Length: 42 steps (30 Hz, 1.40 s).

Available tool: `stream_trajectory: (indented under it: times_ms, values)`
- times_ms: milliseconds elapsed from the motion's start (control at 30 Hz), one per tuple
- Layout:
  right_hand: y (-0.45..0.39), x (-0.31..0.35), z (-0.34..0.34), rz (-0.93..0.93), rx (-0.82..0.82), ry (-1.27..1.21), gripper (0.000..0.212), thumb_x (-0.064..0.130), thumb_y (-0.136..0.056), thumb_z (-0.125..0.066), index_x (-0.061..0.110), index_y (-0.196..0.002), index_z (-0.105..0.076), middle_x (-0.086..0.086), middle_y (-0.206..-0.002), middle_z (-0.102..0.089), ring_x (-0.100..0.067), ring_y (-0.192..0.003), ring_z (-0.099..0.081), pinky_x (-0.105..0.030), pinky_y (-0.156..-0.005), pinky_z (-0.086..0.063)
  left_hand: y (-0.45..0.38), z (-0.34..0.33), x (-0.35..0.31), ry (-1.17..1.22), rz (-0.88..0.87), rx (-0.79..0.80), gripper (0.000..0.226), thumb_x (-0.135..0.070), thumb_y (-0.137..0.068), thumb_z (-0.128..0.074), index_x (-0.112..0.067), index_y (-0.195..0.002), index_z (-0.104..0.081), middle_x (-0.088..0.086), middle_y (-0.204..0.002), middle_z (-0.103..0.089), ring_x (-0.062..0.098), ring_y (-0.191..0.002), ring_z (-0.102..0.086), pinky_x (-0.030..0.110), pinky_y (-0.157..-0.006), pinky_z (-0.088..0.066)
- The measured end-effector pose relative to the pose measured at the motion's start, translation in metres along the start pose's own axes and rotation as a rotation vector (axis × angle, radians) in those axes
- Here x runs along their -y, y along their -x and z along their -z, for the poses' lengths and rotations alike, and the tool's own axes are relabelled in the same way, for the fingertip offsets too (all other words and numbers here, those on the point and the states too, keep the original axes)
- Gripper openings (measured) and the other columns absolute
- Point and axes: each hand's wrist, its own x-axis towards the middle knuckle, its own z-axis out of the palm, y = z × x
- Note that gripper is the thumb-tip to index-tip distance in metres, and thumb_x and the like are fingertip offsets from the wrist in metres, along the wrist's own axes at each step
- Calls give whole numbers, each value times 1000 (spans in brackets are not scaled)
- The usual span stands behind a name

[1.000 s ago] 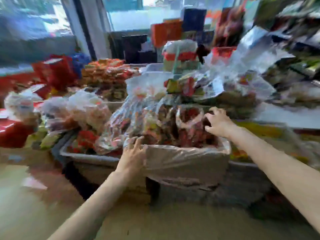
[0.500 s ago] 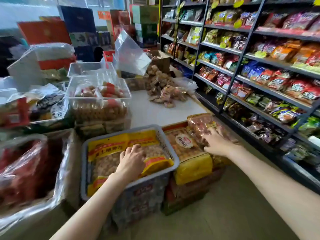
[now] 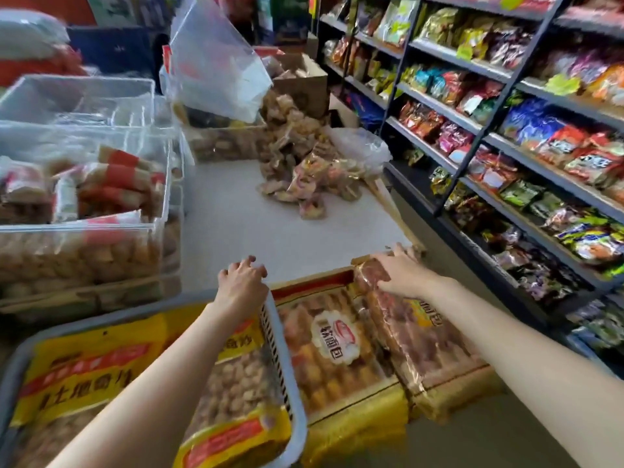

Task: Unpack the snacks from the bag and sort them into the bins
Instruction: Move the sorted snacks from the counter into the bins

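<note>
My left hand [image 3: 241,282] hovers over the far corner of the grey basket [image 3: 287,373], fingers loosely curled and gripping nothing. My right hand [image 3: 403,271] lies on the far end of a clear snack bag [image 3: 415,336] of reddish-brown pieces, fingers spread over it and thumb tucked against its edge. That bag rests on a yellow-trimmed pack of biscuits [image 3: 332,349] just right of the basket. Inside the basket sits a large yellow bag [image 3: 111,366] with red lettering. Beyond my hands the white desk [image 3: 243,224] carries a loose heap of small wrapped snacks [image 3: 304,170] near its far right edge. To my left stand clear plastic bins [image 3: 84,163], the nearer one holding red-and-tan packets. On my right, dark shelves [image 3: 506,130] are packed with colourful snack packets.
</note>
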Motion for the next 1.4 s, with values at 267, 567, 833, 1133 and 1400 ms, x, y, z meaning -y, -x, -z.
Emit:
stream_trajectory:
  times_ms: [267, 567, 833, 1133, 1400]
  values:
    - [-166, 17, 8, 161, 17, 8, 71, 19, -91, -52, 28, -149, -13, -11, -155, 4, -38, -139, -5, -46, -105, -29, -126, -24, -21, -59, 21, 60, 53, -35, -99, -35, -18, -148, -20, 9, -157, -12, 31, -141, -21, 45, -111, -21]
    - [-313, 10, -17, 278, 17, -12, 75, 20, -86, -58, 35, -147, -16, -7, -155, 16, -45, -138, -6, -50, -105, -29, -237, -79, -20, -128, 202, 252, 57, -53, -98, -24, -33, -150, -12, 3, -159, 2, 39, -143, -3, 53, -112, -11]
    - [-441, 45, -13, 447, -131, -53, 100, 39, -72, -77, 44, -147, -10, -7, -153, 27, -50, -138, 15, -68, -108, -12, -261, -95, -18, -89, 228, 495, 69, -66, -90, -30, -39, -148, -7, -2, -159, 6, 40, -142, -7, 62, -107, -19]
    - [-468, 61, -31, 461, -12, 237, 93, 18, -77, -72, 35, -148, -14, -8, -154, 25, -56, -135, 16, -67, -101, -27, -278, -89, -3, -105, 225, 678, 73, -67, -89, -32, -39, -149, -1, 2, -158, 14, 43, -142, -6, 61, -111, -16]
    - [-381, 34, -52, 698, 182, 300, 76, 19, -81, -61, 45, -142, -24, -7, -155, -1, -43, -131, -19, -53, -105, -31, -281, -85, -2, -127, 211, 710, 72, -64, -91, -29, -35, -150, 0, 8, -158, 12, 41, -142, -13, 45, -117, -14]
